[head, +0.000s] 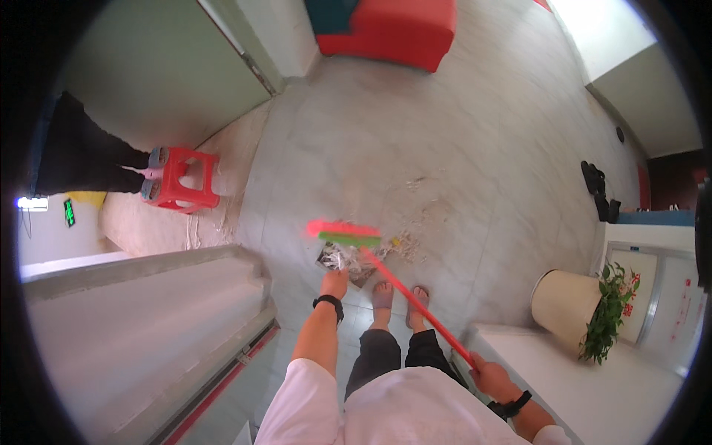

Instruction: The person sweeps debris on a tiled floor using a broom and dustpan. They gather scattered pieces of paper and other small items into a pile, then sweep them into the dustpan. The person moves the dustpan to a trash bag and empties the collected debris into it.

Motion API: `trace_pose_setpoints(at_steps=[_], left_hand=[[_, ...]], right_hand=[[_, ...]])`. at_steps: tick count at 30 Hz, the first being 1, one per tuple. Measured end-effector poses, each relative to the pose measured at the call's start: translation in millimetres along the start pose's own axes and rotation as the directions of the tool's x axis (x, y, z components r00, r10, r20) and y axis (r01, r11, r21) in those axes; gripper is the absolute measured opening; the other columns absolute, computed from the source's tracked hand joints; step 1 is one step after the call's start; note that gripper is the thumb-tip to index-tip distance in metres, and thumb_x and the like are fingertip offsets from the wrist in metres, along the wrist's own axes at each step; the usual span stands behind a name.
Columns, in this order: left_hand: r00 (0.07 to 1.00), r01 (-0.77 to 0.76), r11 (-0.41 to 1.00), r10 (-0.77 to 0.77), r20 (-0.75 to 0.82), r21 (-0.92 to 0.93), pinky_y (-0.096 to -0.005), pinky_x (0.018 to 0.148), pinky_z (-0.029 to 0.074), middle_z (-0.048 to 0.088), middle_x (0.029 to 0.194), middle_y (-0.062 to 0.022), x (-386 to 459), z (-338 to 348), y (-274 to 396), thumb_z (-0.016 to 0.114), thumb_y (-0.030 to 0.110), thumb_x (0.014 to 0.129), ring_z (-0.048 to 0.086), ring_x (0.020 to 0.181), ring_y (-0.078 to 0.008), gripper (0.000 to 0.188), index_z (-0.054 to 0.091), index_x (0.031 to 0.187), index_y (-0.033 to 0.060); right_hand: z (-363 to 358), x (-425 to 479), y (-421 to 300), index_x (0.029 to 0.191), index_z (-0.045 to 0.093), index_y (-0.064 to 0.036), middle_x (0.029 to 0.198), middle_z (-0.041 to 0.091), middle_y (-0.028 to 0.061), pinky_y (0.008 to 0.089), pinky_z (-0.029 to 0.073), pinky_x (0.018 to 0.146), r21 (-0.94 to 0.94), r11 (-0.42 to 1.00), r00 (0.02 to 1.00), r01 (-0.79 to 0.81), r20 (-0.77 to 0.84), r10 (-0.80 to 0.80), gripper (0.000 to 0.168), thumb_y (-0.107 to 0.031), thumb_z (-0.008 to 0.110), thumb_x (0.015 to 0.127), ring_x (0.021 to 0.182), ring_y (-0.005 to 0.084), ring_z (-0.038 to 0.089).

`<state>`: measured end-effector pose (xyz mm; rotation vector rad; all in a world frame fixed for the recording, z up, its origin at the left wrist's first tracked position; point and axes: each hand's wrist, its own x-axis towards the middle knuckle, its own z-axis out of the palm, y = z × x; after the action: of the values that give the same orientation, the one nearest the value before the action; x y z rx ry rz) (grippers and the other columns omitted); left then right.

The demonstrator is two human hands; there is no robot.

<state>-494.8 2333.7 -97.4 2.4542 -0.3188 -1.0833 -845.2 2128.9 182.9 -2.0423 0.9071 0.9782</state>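
My right hand (493, 379) is closed around the red handle of a broom (431, 318), which slants down and left to the floor. Its green and pink head (349, 239) is blurred and lies at the far edge of a heap of pale shredded debris (346, 258). That heap appears to rest in a dark-edged dustpan or box, mostly hidden. My left hand (335, 282) is at the near side of this container, closed on a thin pale part that looks like its handle. Loose debris (409, 245) is scattered on the floor to the right of the broom head.
A person in dark trousers (89, 153) stands on a red plastic stool (192, 181) at the left. A red padded seat (403, 33) is at the top. On the right are black shoes (594, 178) and a potted plant (567, 306). A low wall (144, 317) borders the lower left.
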Motion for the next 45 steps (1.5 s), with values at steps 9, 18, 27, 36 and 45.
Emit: trace_pose_setpoints(at_steps=[9, 18, 27, 36, 45], left_hand=[[1.0, -0.001, 1.0, 0.001, -0.012, -0.01, -0.0484, 0.076, 0.044, 0.062, 0.085, -0.0256, -23, 0, -16, 0.046, 0.04, 0.09, 0.058, 0.086, -0.0434, 0.047, 0.064, 0.078, -0.0013], [0.999, 0.022, 0.991, -0.016, -0.043, 0.136, -0.0498, 0.079, 0.045, 0.062, 0.088, -0.026, -4, 11, -18, 0.045, 0.042, 0.09, 0.058, 0.088, -0.0442, 0.048, 0.065, 0.082, -0.0008], [0.999, 0.01, 0.977, -0.018, 0.035, 0.213, -0.0507, 0.082, 0.044, 0.062, 0.096, -0.0251, 2, 11, -11, 0.037, 0.041, 0.093, 0.056, 0.094, -0.0429, 0.049, 0.063, 0.089, -0.0001], [0.996, 0.08, 0.996, -0.081, 0.031, 0.042, -0.0488, 0.082, 0.044, 0.063, 0.094, -0.0237, -11, 8, -16, 0.044, 0.046, 0.089, 0.057, 0.093, -0.0431, 0.048, 0.066, 0.087, 0.0034], [0.999, 0.048, 0.999, -0.048, 0.019, -0.012, -0.0472, 0.081, 0.044, 0.063, 0.09, -0.0254, -36, 18, -38, 0.046, 0.046, 0.088, 0.057, 0.091, -0.0433, 0.05, 0.066, 0.084, -0.0003]], right_hand=[[-46, 134, 77, 0.126, 0.043, -0.005, 0.077, 0.062, 0.0228, 0.0516, 0.047, 0.063, -0.129, 0.98, 0.901, -0.153, -0.426, 0.085, 0.041, -0.017, 0.05, 0.087, 0.072, 0.0402, 0.061], [-54, 208, 59, 0.126, 0.041, 0.001, 0.09, 0.062, 0.0262, 0.0507, 0.048, 0.072, -0.015, 0.978, 0.914, -0.208, -0.358, 0.188, 0.038, -0.014, 0.036, 0.091, 0.086, 0.04, 0.061], [56, 85, 32, 0.123, 0.041, -0.005, 0.079, 0.062, 0.0249, 0.0533, 0.046, 0.064, 0.026, 0.997, 0.994, -0.072, -0.082, 0.074, 0.04, -0.015, 0.051, 0.085, 0.074, 0.0431, 0.06], [32, 4, 8, 0.123, 0.039, -0.007, 0.078, 0.062, 0.024, 0.0529, 0.045, 0.061, -0.033, 0.998, 0.991, 0.046, 0.127, -0.041, 0.037, -0.021, 0.046, 0.09, 0.072, 0.0415, 0.061], [6, -42, 32, 0.124, 0.042, -0.011, 0.079, 0.061, 0.0243, 0.0499, 0.046, 0.064, 0.104, 0.985, 0.989, 0.135, 0.046, -0.14, 0.037, -0.021, 0.05, 0.089, 0.074, 0.042, 0.06]])
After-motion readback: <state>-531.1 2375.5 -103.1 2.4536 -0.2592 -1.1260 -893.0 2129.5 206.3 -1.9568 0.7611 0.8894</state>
